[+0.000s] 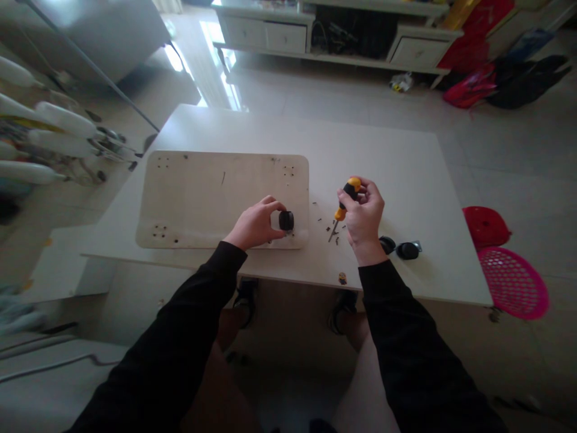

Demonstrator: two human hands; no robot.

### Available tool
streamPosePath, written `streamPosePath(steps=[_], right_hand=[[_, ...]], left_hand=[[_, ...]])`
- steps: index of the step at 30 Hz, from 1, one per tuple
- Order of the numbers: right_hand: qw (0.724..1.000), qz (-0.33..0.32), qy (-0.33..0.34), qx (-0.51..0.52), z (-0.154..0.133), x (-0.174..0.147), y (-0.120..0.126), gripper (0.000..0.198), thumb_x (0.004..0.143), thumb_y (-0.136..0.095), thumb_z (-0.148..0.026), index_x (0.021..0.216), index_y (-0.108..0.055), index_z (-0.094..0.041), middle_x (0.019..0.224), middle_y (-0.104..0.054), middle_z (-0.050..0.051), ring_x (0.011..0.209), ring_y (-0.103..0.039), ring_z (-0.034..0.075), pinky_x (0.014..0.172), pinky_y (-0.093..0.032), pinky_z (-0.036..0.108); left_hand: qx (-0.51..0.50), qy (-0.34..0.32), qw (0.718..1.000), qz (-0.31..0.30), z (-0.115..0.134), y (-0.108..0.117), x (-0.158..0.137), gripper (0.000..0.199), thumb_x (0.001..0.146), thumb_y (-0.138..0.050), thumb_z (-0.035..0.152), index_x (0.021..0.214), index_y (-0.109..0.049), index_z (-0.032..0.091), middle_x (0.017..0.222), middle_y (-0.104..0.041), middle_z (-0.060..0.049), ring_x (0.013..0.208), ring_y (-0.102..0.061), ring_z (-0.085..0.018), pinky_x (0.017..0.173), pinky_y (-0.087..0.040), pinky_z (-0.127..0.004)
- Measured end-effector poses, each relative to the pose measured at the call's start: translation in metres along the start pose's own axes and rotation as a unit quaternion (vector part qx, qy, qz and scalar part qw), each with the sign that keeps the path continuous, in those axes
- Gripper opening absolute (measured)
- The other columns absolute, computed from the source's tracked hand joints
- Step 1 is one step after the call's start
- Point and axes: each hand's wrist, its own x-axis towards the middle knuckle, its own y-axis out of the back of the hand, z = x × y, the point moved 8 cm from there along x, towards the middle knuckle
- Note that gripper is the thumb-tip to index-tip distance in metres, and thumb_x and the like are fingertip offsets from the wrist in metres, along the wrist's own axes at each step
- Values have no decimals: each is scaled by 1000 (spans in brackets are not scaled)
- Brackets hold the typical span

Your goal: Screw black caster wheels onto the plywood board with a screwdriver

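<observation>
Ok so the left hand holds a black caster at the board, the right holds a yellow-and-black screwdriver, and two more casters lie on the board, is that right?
Not quite: the two other casters lie on the white table, beside the right hand, as the head view shows. The rest is right.

The white bench (401, 174) supports a pale board (202, 204); right of it lie two black casters (408, 251), a sticker (342, 278) and what look from here like screws (328, 229).

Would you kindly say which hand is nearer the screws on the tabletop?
Right: the right hand, gripping the screwdriver, is just right of the screws; the left hand is farther, left of them, over the board.
</observation>
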Motion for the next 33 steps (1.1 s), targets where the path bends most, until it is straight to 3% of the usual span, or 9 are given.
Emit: streamPosePath(steps=[5, 10, 13, 26, 33], right_hand=[[1000, -2, -3, -1, 0, 1, 1, 42, 72, -82, -31, 111, -69, -25, 101, -69, 0, 88, -64, 12, 81, -56, 32], [1000, -1, 4, 0, -1, 3, 2, 41, 73, -82, -30, 111, -70, -24, 102, -70, 1, 91, -64, 13, 82, -57, 33], [1000, 4, 0, 11, -2, 3, 3, 40, 71, -82, -30, 109, -71, -25, 101, -71, 0, 86, -64, 11, 81, -56, 32], [1000, -8, 10, -1, 1, 8, 3, 40, 75, -81, -30, 112, -67, -24, 101, -68, 0, 81, -62, 10, 77, -55, 32], [1000, -5, 24, 2, 1, 11, 6, 39, 75, -81, -29, 111, -67, -25, 100, -70, -1, 80, -62, 10, 76, -56, 32]], left_hand=[[-125, 51, 990, -30, -7, -9, 0, 44, 69, -86, 24, 109, -68, 19, 70, -61, 6, 50, -46, -8, 51, -33, -23], [-268, 68, 960, -39, -5, -10, 0, 43, 71, -86, 28, 103, -58, 19, 113, -74, -8, 54, -54, -4, 47, -35, -20], [-301, 66, 950, -58, -4, -12, 1, 45, 73, -86, 30, 104, -55, 20, 108, -75, -8, 58, -58, -6, 49, -39, -19], [-288, 64, 953, -64, 2, -13, 1, 48, 72, -85, 30, 108, -54, 21, 94, -73, -3, 56, -58, -7, 48, -40, -20], [-219, 54, 973, -43, -1, -8, 1, 46, 72, -84, 31, 110, -60, 20, 93, -75, -3, 55, -56, -7, 50, -39, -20]])
